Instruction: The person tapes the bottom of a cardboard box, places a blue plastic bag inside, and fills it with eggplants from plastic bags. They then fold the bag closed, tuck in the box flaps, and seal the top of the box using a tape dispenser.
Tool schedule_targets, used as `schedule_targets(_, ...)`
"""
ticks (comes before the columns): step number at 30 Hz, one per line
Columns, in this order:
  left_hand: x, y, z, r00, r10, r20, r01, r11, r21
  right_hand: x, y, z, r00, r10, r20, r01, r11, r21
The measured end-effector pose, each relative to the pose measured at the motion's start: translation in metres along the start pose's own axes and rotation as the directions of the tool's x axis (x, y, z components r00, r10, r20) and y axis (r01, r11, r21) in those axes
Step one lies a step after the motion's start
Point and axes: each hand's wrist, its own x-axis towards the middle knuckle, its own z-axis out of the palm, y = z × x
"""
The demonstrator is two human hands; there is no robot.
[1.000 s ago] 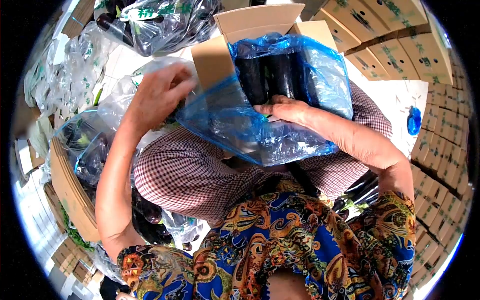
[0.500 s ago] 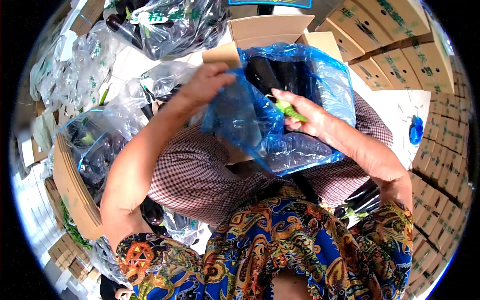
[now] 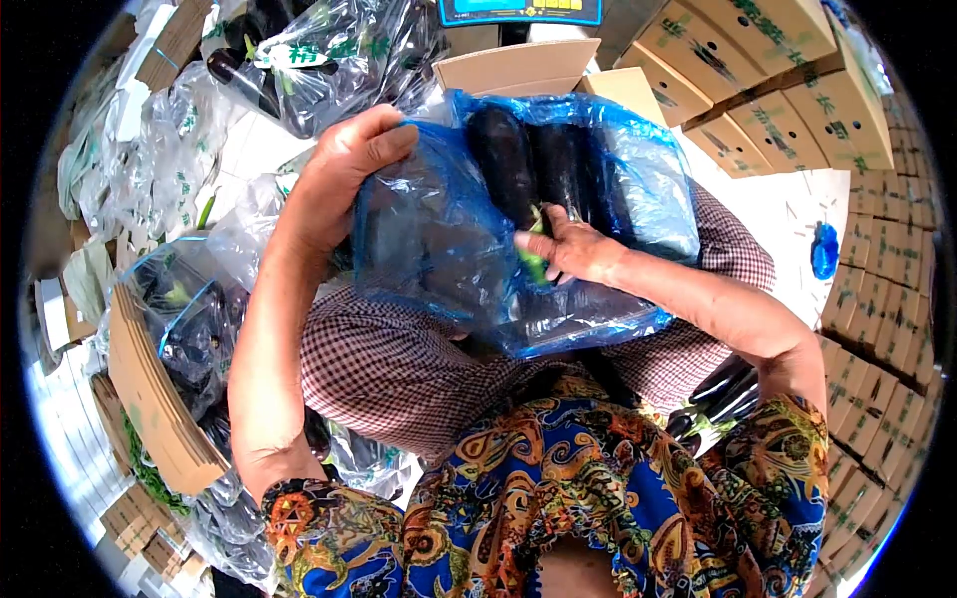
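Note:
A blue plastic bag (image 3: pixel 429 239) lines an open cardboard box (image 3: pixel 518 66) between my knees. My left hand (image 3: pixel 349 164) grips the bag's edge and holds it out to the left. Inside the bag, my right hand (image 3: pixel 578 249) is closed on the green stem end of an eggplant (image 3: pixel 501 159). Beside it lies another dark eggplant (image 3: pixel 564 174), its lower end behind my right hand.
Stacked cartons (image 3: pixel 778 130) stand at the right. Clear bags of eggplants (image 3: pixel 339 60) lie at the upper left, and a box with bagged eggplants (image 3: pixel 199 319) is at the left. A blue-framed device (image 3: pixel 518 10) is at the top.
My left hand has moved left and pulled the bag's edge outward. My right hand has shifted slightly left and down with the eggplant, which now lies more plainly in view.

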Motion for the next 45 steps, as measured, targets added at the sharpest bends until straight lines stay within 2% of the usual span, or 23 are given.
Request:
schedule_targets(2, 0.001, -0.002, 0.003, 0.999, 0.032, 0.028, -0.032, 0.999, 0.015, 0.002, 0.003, 0.002, 0.949, -0.311, -0.055, 0.241, 0.825, -0.511)
schedule_targets(4, 0.001, -0.005, 0.004, 1.0, 0.016, 0.005, -0.016, 0.998, 0.052, 0.01, 0.001, -0.002, 0.969, -0.247, -0.009, 0.167, 0.681, -0.713)
schedule_targets(6, 0.002, -0.007, 0.002, 1.0, 0.023, 0.014, -0.024, 0.995, 0.093, 0.008, -0.001, 0.004, 0.962, -0.273, -0.033, 0.15, 0.623, -0.767)
schedule_targets(8, 0.001, -0.011, -0.005, 0.998, 0.047, 0.043, -0.052, 0.991, 0.123, 0.008, -0.001, 0.01, 0.91, -0.414, 0.002, 0.215, 0.468, -0.857)
schedule_targets(12, -0.002, -0.006, 0.0, 0.997, 0.049, 0.058, -0.058, 0.985, 0.16, 0.015, -0.012, 0.006, 0.943, -0.321, 0.089, 0.203, 0.343, -0.917)
schedule_targets(13, -0.005, -0.005, 0.004, 0.996, 0.057, 0.068, -0.067, 0.985, 0.158, 0.015, -0.015, 0.008, 0.954, -0.293, 0.062, 0.168, 0.349, -0.922)
schedule_targets(17, -0.015, 0.004, 0.019, 0.982, 0.02, 0.186, -0.06, 0.976, 0.211, 0.008, -0.015, -0.017, 0.872, -0.489, -0.002, 0.265, 0.477, -0.838)
schedule_targets(18, -0.013, 0.002, 0.025, 0.97, 0.014, 0.242, -0.071, 0.97, 0.231, 0.006, -0.018, -0.029, 0.811, -0.582, -0.054, 0.287, 0.476, -0.831)
schedule_targets(20, -0.011, -0.001, 0.043, 0.939, 0.0, 0.344, -0.095, 0.961, 0.261, 0.013, -0.017, -0.061, 0.566, -0.81, -0.154, 0.239, 0.339, -0.91)
schedule_targets(22, -0.007, 0.005, 0.069, 0.927, 0.045, 0.372, -0.122, 0.975, 0.185, 0.032, -0.011, -0.087, 0.553, -0.797, -0.242, 0.042, 0.317, -0.947)
schedule_targets(26, 0.017, -0.005, 0.099, 0.841, 0.146, 0.52, -0.31, 0.919, 0.243, 0.06, -0.02, -0.11, 0.779, -0.586, -0.223, -0.06, 0.283, -0.957)
schedule_targets(27, 0.015, -0.011, 0.108, 0.826, 0.191, 0.531, -0.363, 0.9, 0.242, 0.064, -0.013, -0.112, 0.666, -0.719, -0.2, 0.032, 0.296, -0.955)
schedule_targets(30, 0.008, -0.037, 0.119, 0.817, 0.154, 0.557, -0.405, 0.839, 0.363, 0.025, -0.038, -0.097, 0.695, -0.698, -0.171, 0.338, 0.527, -0.78)
schedule_targets(32, 0.004, -0.05, 0.121, 0.802, -0.02, 0.597, -0.354, 0.789, 0.502, 0.007, -0.026, -0.085, 0.697, -0.713, -0.072, 0.345, 0.421, -0.839)
schedule_targets(34, 0.003, -0.073, 0.125, 0.772, -0.094, 0.629, -0.406, 0.689, 0.601, -0.002, 0.004, -0.074, 0.901, -0.423, 0.095, 0.276, 0.391, -0.878)
schedule_targets(36, -0.003, -0.076, 0.128, 0.719, -0.085, 0.69, -0.479, 0.659, 0.58, -0.018, 0.026, -0.076, 0.856, -0.428, 0.29, 0.486, 0.475, -0.734)
schedule_targets(37, -0.009, -0.069, 0.128, 0.713, -0.075, 0.697, -0.482, 0.669, 0.566, -0.019, 0.039, -0.084, 0.701, -0.644, 0.307, 0.696, 0.523, -0.492)
schedule_targets(39, -0.022, -0.044, 0.12, 0.741, -0.023, 0.671, -0.527, 0.6, 0.602, -0.058, 0.018, -0.085, 0.76, -0.642, -0.101, 0.516, 0.691, -0.507)
schedule_targets(40, -0.027, -0.029, 0.11, 0.771, -0.033, 0.636, -0.476, 0.633, 0.611, -0.074, 0.011, -0.098, 0.658, -0.737, -0.156, 0.511, 0.589, -0.627)
schedule_targets(41, -0.032, -0.019, 0.101, 0.8, -0.045, 0.598, -0.422, 0.666, 0.615, -0.082, 0.016, -0.113, 0.695, -0.689, -0.204, 0.434, 0.629, -0.645)
schedule_targets(42, -0.038, -0.016, 0.093, 0.804, -0.066, 0.591, -0.429, 0.623, 0.654, -0.088, 0.024, -0.123, 0.651, -0.722, -0.234, 0.462, 0.621, -0.633)
schedule_targets(44, -0.048, -0.013, 0.079, 0.818, -0.095, 0.567, -0.443, 0.525, 0.727, -0.109, 0.03, -0.127, 0.819, -0.52, -0.243, 0.305, 0.753, -0.583)
schedule_targets(45, -0.052, -0.021, 0.078, 0.791, -0.128, 0.598, -0.459, 0.522, 0.719, -0.105, 0.053, -0.13, 0.827, -0.546, -0.134, 0.288, 0.616, -0.733)
